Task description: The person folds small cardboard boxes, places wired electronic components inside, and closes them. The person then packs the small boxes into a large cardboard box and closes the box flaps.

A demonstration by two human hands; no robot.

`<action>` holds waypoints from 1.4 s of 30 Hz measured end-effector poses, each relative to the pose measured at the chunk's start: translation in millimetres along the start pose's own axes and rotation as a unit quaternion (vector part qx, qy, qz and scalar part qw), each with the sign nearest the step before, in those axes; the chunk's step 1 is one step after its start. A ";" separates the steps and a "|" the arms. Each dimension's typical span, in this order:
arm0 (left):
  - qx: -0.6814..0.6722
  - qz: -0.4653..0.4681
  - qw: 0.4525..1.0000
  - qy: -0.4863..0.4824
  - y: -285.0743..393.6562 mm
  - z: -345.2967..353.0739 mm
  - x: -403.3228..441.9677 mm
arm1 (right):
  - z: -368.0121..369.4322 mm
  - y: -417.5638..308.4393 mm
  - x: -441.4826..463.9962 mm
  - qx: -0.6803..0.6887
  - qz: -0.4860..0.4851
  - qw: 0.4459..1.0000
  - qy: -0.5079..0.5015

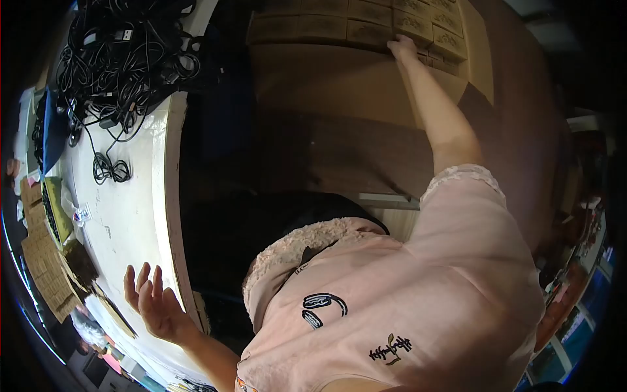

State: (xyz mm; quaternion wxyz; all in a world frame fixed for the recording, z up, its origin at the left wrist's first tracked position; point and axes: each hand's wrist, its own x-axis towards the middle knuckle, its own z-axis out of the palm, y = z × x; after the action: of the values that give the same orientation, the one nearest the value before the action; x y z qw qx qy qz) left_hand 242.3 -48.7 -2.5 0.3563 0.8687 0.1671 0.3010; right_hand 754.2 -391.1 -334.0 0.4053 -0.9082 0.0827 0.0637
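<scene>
My right hand (pixel 405 50) reaches out to a large open carton (pixel 326 72) filled with rows of small brown cardboard boxes (pixel 369 32). Its fingers are closed at the edge of one small box (pixel 413 25), and the fingertips are partly hidden. Over the edge of the white table (pixel 134 228), my left hand (pixel 157 306) is raised palm up. Its fingers are loosely curled and apart, with nothing in them. On the table's far part lies a tangled heap of black cables (pixel 130 59), with one coiled cable (pixel 111 168) hanging loose toward me.
A blue tray (pixel 53 134) and a yellow bin (pixel 57 212) stand along the table's left side. Flattened cardboard (pixel 46 274) lies beyond them. Another person's hand shows faintly at the far left. Shelves with goods line the right edge.
</scene>
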 end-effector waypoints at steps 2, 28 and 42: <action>0.024 0.022 0.999 -0.034 1.1 3.0 2.7 | -12.4 -21.4 -23.3 0.012 -0.012 1.000 -0.023; -0.165 -0.226 0.868 0.411 -174.0 -175.2 -36.9 | 160.4 -502.3 -584.5 0.072 -0.711 0.443 -0.541; 0.112 -0.183 0.930 0.298 -160.6 -157.4 -40.3 | 379.5 -554.9 -833.9 -0.073 -0.888 0.348 -0.293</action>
State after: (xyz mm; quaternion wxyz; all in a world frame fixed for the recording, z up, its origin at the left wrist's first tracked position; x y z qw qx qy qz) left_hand 98.4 123.4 -45.3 0.2394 0.7278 0.4539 0.4549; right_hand 32.1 339.5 -30.6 0.1557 -0.4000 -0.9008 -0.0653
